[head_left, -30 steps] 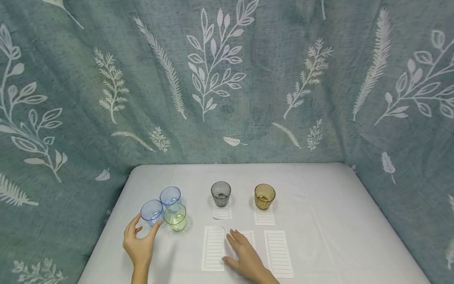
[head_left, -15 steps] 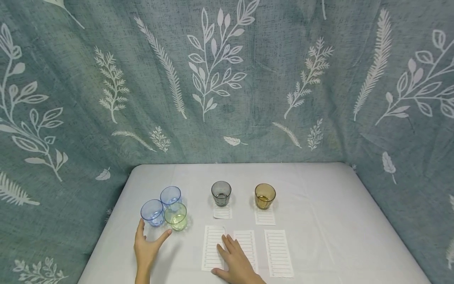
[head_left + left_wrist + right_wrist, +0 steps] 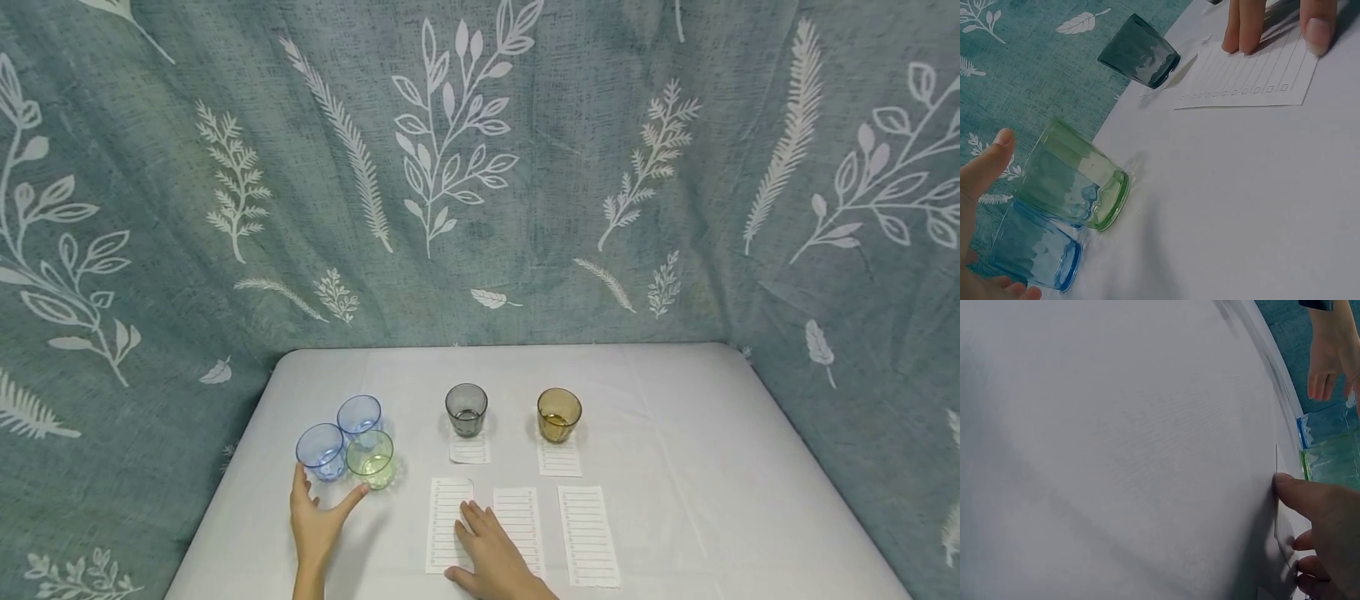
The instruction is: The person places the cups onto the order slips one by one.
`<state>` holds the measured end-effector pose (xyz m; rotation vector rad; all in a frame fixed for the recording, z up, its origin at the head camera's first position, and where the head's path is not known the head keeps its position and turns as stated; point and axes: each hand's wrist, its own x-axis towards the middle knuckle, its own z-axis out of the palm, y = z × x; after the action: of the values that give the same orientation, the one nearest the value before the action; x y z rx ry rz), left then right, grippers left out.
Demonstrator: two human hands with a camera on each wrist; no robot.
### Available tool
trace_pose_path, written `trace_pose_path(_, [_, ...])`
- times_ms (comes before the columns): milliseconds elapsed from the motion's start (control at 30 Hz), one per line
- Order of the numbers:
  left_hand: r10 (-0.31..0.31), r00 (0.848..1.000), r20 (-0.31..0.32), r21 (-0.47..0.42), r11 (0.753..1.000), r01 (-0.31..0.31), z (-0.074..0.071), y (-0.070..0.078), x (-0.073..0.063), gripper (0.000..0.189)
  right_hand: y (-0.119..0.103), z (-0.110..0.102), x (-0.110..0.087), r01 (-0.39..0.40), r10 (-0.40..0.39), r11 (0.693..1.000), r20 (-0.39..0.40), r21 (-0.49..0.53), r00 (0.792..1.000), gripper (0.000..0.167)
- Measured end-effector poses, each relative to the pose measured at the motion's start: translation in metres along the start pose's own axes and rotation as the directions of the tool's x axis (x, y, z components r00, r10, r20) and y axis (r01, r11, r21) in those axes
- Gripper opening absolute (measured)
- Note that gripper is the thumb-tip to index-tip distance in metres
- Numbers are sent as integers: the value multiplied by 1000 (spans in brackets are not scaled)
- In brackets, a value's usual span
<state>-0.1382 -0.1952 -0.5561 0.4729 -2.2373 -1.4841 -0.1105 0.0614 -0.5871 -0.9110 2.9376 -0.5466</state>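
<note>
Three drinking glasses cluster on the left of the table: a front blue glass, a rear blue glass and a green glass. Just in front of them is my left hand, thumb and fingers spread wide. In the left wrist view its thumb points towards the green glass, while its fingertips lie by the blue glass; whether they touch cannot be told. My right hand rests with extended fingers over the left lined paper sheet. Its thumb is at the sheet's edge in the right wrist view.
Further back stand a grey glass and an amber glass, each at the far end of a small lined slip. A middle sheet and a right sheet lie alongside the left one. A leaf-patterned curtain hangs behind the table.
From around the front blue glass, my left hand has drawn back and shifted right, towards the green glass. My right hand has slid left from the middle sheet onto the left sheet. The glasses stay put.
</note>
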Motion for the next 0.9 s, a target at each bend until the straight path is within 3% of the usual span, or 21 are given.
trace_pose_path(133, [-20, 1000, 1, -21, 1000, 20, 0, 1, 2, 113, -4, -1, 1, -10, 10, 1000, 18, -22, 1000, 63])
trace_pose_path(367, [-50, 999, 19, -52, 997, 51, 0, -2, 6, 113, -5, 0, 1, -51, 50, 998, 38, 26, 998, 64])
trace_pose_path(633, [-51, 998, 34, -67, 996, 54, 2, -3, 8, 112, -6, 2, -3, -34, 43, 996, -112, 77, 993, 67])
trace_pose_path(900, [-77, 997, 33, -51, 996, 78, 1, -4, 11, 113, -3, 7, -6, -14, 18, 999, -120, 35, 993, 60])
